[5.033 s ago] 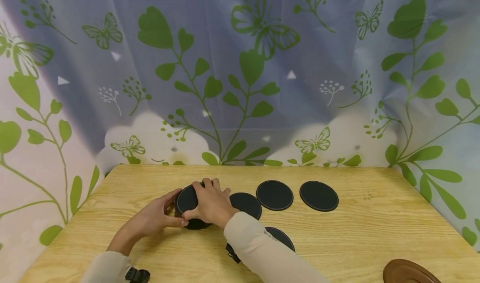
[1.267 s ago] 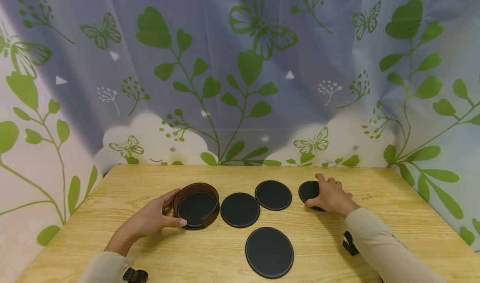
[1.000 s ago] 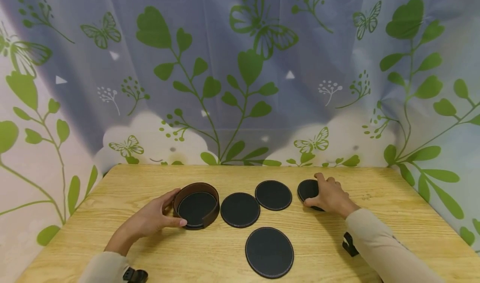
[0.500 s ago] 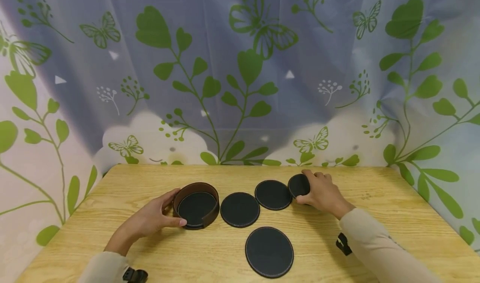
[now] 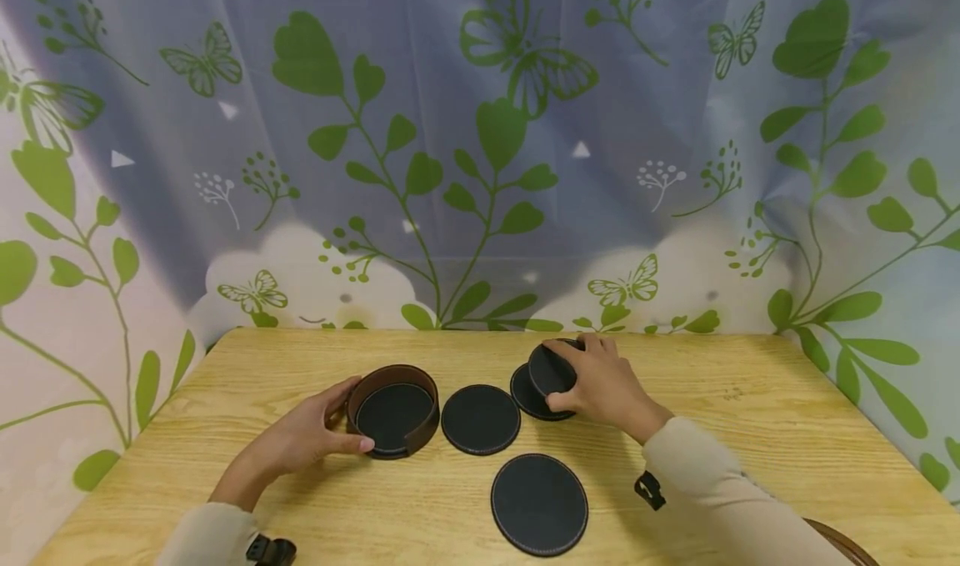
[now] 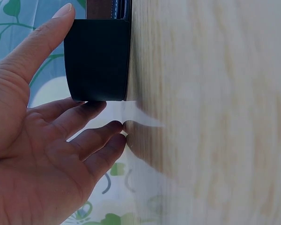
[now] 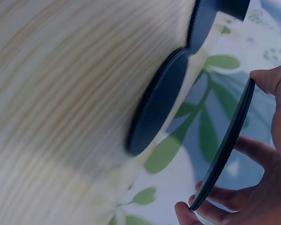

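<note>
Looked smooth, matt and leather-like on holder [image 5: 423,433] at left, likewise on near coaster [image 5: 539,504], stitched round edge. Showed smooth, grained wood on table [image 5: 420,516], creased, cloth-like finish on far backdrop [image 5: 435,74], matt cloth on right sleeve [image 5: 697,462].

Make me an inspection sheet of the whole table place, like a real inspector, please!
Surface: light wood-grain table, with shadows under the hands.
Job's things: brown round holder with a black coaster showing inside; three coasters lie flat on the table.
Clutter: brown curved thing at the lower right, mostly cut off.
Left hand: holds the holder's side between thumb and fingers.
Right hand: holds another coaster by its edge, off the table.
Cables: nothing seen.
Surroundings: curtain with green leaves and butterflies behind.
</note>
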### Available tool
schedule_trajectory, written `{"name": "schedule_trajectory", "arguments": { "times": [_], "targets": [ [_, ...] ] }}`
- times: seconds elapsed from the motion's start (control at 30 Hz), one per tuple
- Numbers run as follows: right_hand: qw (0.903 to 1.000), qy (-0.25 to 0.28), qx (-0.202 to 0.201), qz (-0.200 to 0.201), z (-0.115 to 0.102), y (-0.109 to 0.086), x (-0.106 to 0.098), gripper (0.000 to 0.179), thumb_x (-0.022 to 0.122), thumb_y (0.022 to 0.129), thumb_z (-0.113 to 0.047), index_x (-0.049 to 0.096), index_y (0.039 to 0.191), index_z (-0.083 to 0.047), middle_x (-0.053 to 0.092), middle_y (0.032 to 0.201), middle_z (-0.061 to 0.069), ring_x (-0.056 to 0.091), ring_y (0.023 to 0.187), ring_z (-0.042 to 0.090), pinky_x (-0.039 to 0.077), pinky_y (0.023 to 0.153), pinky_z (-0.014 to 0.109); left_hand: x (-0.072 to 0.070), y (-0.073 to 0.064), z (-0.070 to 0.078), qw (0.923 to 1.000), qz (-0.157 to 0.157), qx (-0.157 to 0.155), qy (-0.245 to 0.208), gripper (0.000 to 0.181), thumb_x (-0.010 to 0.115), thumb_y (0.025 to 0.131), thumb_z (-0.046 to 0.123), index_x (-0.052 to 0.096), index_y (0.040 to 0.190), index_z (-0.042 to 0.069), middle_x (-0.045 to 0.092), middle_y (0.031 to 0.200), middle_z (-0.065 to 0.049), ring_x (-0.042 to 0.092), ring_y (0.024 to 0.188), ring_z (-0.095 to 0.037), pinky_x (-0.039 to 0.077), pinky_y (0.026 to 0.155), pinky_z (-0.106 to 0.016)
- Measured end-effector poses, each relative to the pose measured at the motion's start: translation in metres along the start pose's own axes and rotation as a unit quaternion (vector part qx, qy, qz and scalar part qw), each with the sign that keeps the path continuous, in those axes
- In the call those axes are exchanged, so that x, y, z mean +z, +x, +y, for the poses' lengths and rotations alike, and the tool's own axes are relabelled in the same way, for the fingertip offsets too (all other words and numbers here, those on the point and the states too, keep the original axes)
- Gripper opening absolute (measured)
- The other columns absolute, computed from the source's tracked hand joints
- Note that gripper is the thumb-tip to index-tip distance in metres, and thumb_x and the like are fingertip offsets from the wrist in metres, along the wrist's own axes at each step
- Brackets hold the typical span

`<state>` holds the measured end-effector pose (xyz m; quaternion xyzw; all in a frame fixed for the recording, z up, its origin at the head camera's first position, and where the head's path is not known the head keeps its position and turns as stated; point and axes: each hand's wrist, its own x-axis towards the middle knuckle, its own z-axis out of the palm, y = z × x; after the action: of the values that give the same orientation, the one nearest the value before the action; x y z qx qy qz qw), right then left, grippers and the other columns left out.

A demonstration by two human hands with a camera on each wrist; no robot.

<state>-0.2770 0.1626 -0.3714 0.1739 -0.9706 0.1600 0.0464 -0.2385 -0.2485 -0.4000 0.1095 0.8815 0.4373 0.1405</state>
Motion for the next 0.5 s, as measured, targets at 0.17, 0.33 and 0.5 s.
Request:
{"name": "schedule_trajectory", "arguments": {
  "times": [0.17,0.33,0.5],
  "targets": [
    [0.9997,0.003,-0.024,-0.003,-0.025,0.003,0.001,0.076,0.085,0.088,-0.037,0.054,0.155,-0.018,0.044,0.153,0.035,0.042,0.138,0.056,0.048,0.095,0.072,0.0,0.0,0.0,1.0,0.0,-0.001,0.001,0.114,0.089,0.085,0.038,0.019,0.168,0.002,0.019,0.171,-0.03,0.021,0.157,-0.052,0.034,0.119,-0.066],
    [0.9992,0.019,-0.028,-0.022,-0.052,0.01,0.004,0.076,0.084,0.089,-0.038,0.052,0.157,-0.023,0.041,0.157,0.031,0.04,0.142,0.053,0.045,0.102,0.073,0.0,0.0,0.0,1.0,0.0,0.001,0.003,0.113,0.088,0.086,0.037,0.019,0.167,0.002,0.019,0.171,-0.03,0.021,0.157,-0.052,0.033,0.119,-0.066],
    [0.9983,0.027,-0.038,-0.035,-0.079,0.016,0.012,0.077,0.084,0.088,-0.041,0.052,0.156,-0.028,0.04,0.159,0.028,0.039,0.145,0.05,0.045,0.104,0.071,0.0,-0.001,0.0,1.0,-0.002,0.002,0.001,0.112,0.087,0.087,0.035,0.018,0.167,0.002,0.019,0.171,-0.03,0.022,0.156,-0.052,0.035,0.118,-0.065]
  ]
}}
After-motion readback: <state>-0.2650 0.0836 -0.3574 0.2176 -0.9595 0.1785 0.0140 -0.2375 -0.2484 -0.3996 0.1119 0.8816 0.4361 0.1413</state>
